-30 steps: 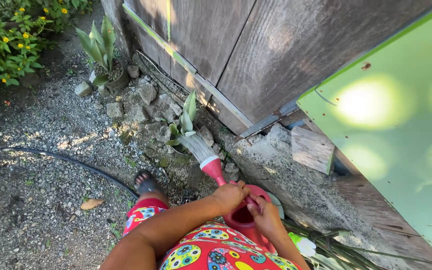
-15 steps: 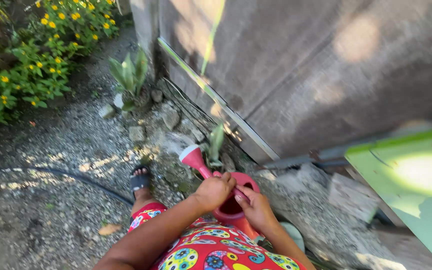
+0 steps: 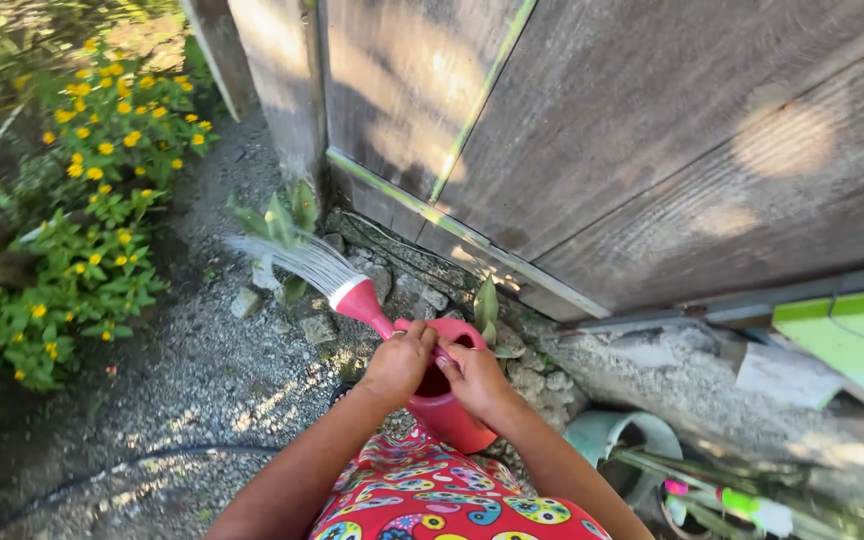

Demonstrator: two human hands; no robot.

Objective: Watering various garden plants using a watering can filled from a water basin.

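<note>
**Two hands tip a red watering can by a wooden fence**

A weathered wooden fence (image 3: pixel 602 130) fills the upper right, rising from a strip of grey gravel (image 3: pixel 202 370) and rough stones. On the left stands a bush with yellow flowers (image 3: pixel 102 150). A black hose (image 3: pixel 152 462) lies across the gravel at lower left.

In the centre, held over the stones, is the red watering can (image 3: pixel 442 400), tilted to the left. Its white-rimmed spout (image 3: pixel 357 297) sprays water onto a leafy green plant (image 3: pixel 277 225) at the fence's foot. A smaller plant (image 3: pixel 487 310) grows just behind the can.

The left hand (image 3: pixel 397 362) and right hand (image 3: pixel 472 378) both grasp the can's top, fingers curled around its handle.
</note>
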